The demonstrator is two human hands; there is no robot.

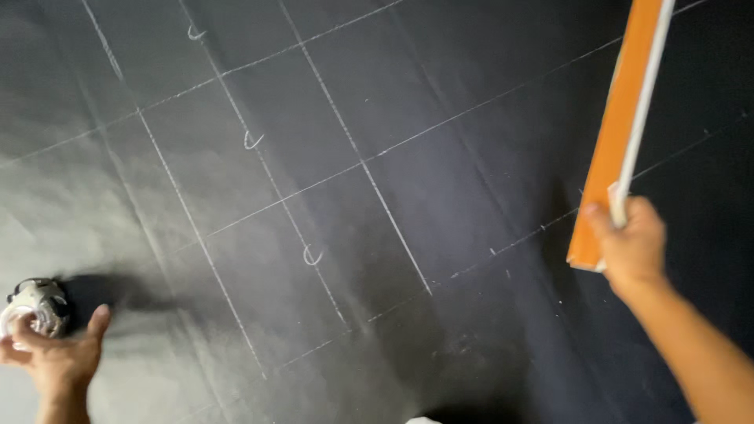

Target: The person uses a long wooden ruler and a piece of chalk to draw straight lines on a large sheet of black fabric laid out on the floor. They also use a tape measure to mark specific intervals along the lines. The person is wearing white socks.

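Head view: right hand (633, 245) grips the orange ruler (620, 126); left hand (55, 357), well apart, clasps a tape roll (35, 306).

We see dark cloth (440, 196) spread across the worktop, crossed by white chalk lines (357, 157) and small curved chalk marks (312, 255). At the near left, our left hand (51, 357) closes its fingers on a small whitish round object (43, 302). At the right, our right hand (632, 247) grips the near end of a long orange straightedge (624, 118), lifted and tilted.
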